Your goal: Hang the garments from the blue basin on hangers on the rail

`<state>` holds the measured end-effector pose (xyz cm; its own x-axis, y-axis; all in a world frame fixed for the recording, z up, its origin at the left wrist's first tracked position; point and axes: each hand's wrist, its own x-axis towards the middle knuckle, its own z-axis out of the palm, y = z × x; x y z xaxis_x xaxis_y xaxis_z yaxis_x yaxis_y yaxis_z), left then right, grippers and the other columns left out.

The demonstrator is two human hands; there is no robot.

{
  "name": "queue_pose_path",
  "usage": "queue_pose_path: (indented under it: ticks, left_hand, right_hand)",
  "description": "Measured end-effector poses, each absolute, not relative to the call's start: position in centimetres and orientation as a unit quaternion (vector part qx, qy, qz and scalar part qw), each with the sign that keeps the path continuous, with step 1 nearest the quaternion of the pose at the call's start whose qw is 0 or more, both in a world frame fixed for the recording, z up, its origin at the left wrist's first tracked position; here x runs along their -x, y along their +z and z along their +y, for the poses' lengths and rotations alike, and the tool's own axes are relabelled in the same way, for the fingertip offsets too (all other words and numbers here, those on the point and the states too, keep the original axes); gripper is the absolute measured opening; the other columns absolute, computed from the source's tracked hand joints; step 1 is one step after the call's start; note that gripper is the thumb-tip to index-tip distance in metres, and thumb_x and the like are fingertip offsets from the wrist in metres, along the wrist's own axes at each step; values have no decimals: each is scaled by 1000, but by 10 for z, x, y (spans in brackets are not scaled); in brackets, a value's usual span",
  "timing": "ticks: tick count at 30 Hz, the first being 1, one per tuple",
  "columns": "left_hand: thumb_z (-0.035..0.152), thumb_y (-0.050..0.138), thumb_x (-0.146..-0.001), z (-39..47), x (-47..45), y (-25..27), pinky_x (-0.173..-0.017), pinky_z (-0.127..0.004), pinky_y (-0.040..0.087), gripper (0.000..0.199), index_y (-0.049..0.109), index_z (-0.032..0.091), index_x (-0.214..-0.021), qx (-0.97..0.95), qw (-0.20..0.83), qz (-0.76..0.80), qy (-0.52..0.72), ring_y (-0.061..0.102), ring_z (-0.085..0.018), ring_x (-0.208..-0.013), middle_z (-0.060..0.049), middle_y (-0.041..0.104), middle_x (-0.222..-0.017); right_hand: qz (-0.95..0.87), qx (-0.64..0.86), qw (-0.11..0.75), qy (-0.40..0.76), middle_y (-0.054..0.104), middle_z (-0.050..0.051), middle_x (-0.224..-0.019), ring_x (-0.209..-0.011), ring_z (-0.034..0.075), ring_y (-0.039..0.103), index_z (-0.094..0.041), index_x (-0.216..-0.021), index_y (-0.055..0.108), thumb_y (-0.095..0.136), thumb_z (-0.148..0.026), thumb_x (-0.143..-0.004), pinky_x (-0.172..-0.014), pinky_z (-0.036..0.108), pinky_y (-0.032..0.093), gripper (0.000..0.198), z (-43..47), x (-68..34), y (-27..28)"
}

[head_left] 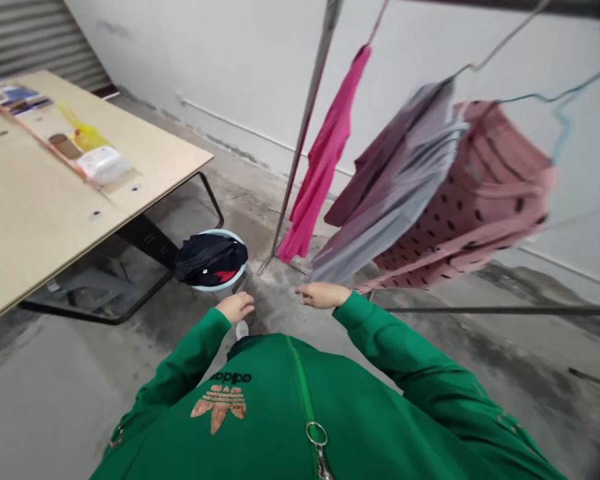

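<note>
My left hand (236, 307) hovers just below a light blue basin (215, 289), its fingers loosely bent and holding nothing that I can see. Dark clothes (210, 257) fill the basin, with a bit of red cloth (226, 275) among them. To the right, my right hand (323, 295) hangs in the air with fingers slightly apart and nothing in them. Close above it are the lower ends of a grey garment (380, 227) and a pink black-spotted garment (473, 193) on hangers. A bright pink garment (325, 160) hangs farther left.
A metal rack post (307, 120) stands beside the bright pink garment, and a low bar (480, 310) runs to the right. At left is a wooden table (170, 150) with a yellow bag (91, 138) and a white packet (103, 165). A white wall (220, 60) rises behind.
</note>
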<state>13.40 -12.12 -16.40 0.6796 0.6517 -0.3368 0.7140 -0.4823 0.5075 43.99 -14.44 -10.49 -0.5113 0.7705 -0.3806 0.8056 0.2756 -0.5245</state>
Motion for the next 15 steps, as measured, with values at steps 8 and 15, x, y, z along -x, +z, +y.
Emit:
queue_pose_path:
  ticks: [8,15]
  left_hand:
    - [25,52,-88,-155,-70,-185,-81,-30,49,18,64,18,-100,-788,373,484,-78,62,-20,-89,-9,64,-98]
    - [27,48,-90,-171,-26,-198,-81,-31,50,22,63,19,-104,-730,386,557,-90,63,-21,-93,-11,64,-104]
  right_hand:
    - [776,-475,33,-413,67,11,-108,-91,16,65,-13,-126,55,55,-24,-90,-86,32,51,37,-69,-333,-193]
    - [782,-494,26,-378,23,22,-156,-139,27,34,-5,-153,16,67,-27,-80,-113,35,30,91,23,-219,-265]
